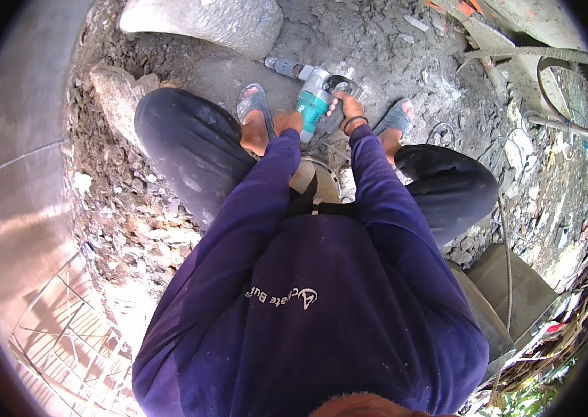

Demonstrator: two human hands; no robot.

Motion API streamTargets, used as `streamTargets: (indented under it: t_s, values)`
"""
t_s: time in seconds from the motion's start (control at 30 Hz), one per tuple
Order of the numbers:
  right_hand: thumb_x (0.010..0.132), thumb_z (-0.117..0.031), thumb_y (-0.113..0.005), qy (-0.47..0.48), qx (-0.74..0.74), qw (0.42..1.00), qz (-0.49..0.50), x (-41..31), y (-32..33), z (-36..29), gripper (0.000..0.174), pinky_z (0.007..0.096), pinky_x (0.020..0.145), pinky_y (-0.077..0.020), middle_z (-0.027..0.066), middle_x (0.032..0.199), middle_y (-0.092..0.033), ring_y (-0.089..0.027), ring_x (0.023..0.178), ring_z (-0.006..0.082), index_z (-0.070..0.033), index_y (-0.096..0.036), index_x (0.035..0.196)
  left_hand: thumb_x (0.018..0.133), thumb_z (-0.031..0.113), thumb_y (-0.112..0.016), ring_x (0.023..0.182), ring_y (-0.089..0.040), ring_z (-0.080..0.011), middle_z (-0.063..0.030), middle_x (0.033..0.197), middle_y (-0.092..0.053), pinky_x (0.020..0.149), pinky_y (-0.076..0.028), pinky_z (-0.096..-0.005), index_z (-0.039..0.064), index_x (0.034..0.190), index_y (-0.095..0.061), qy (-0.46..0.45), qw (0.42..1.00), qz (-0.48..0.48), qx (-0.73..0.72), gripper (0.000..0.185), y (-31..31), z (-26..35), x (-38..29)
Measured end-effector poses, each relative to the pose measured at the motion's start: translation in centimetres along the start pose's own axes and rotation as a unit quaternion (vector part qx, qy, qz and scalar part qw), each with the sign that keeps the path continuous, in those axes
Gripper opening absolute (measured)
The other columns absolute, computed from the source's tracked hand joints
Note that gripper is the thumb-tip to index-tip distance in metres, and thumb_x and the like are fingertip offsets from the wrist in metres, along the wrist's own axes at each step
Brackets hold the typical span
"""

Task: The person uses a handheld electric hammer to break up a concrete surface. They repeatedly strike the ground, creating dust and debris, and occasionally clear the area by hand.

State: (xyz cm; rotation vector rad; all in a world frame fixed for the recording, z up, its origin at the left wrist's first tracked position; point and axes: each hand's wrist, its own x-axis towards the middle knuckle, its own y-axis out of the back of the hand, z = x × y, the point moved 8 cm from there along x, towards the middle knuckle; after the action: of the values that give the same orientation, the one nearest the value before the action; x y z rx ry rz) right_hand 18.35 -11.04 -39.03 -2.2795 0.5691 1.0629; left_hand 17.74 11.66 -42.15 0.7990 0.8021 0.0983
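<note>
A teal and grey power hammer [312, 101] lies tilted over the dusty ground between my sandalled feet, its chuck [284, 66] pointing up and to the left. No bit can be made out in the chuck. My right hand [351, 107], with a dark band at the wrist, is closed around the tool's handle on its right side. Against the left side of the teal motor housing is my left hand [288, 121], its fingers curled and partly hidden by the tool. A round, pale object [327, 174] shows between my legs, mostly hidden by my clothing.
Beyond the chuck lies a large pale boulder [210, 21]; another rock [116, 94] is beside my left knee. A smooth wall [22, 130] rises at left, above a wire frame [59, 333]. Rubble, loose cables [506, 250], a hose loop [575, 125] and bent sheets [513, 286] lie at right.
</note>
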Motion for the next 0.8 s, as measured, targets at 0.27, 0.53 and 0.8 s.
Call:
streamTargets:
  t_s: [0.27, 0.53, 0.8]
  values:
    - [0.083, -0.007, -0.073, 0.021, 0.056, 0.998, 0.01, -0.7, -3.3, 1.0, 0.011, 0.0399, 0.047, -0.0539, 0.0079, 0.067, -0.06, -0.06, 0.053, 0.0221, -0.003, -0.063, 0.081, 0.086, 0.037, -0.06, 0.124, -0.061, -0.0423, -0.0275, 0.127, -0.066, 0.106, -0.047, -0.0486, -0.004, 0.119, -0.068, 0.042, 0.996, 0.047, -0.059, 0.053, 6.7, 2.4, -2.0]
    - [0.084, -0.008, -0.074, 0.052, -0.005, 0.998, 0.045, -6.3, -7.3, 2.4, 0.014, 0.0401, 0.044, -0.0526, 0.0092, 0.068, -0.062, -0.06, 0.051, 0.0207, 0.003, -0.065, 0.083, 0.089, 0.041, -0.06, 0.125, -0.061, -0.043, -0.0241, 0.139, -0.061, 0.099, -0.051, -0.0524, -0.004, 0.127, -0.066, 0.166, 0.979, 0.038, -0.109, 0.06, 7.8, -2.6, -0.6]
    - [0.084, -0.009, -0.077, -0.009, -0.034, 0.999, 0.011, -1.6, -3.0, 0.2, 0.015, 0.0385, 0.044, -0.0535, 0.0074, 0.066, -0.062, -0.06, 0.05, 0.0211, 0.002, -0.068, 0.089, 0.097, 0.051, -0.057, 0.132, -0.053, -0.0442, -0.0211, 0.155, -0.044, 0.097, -0.047, -0.0709, 0.005, 0.154, -0.04, 0.297, 0.815, -0.212, -0.45, 0.075, -4.6, -7.2, 0.9]
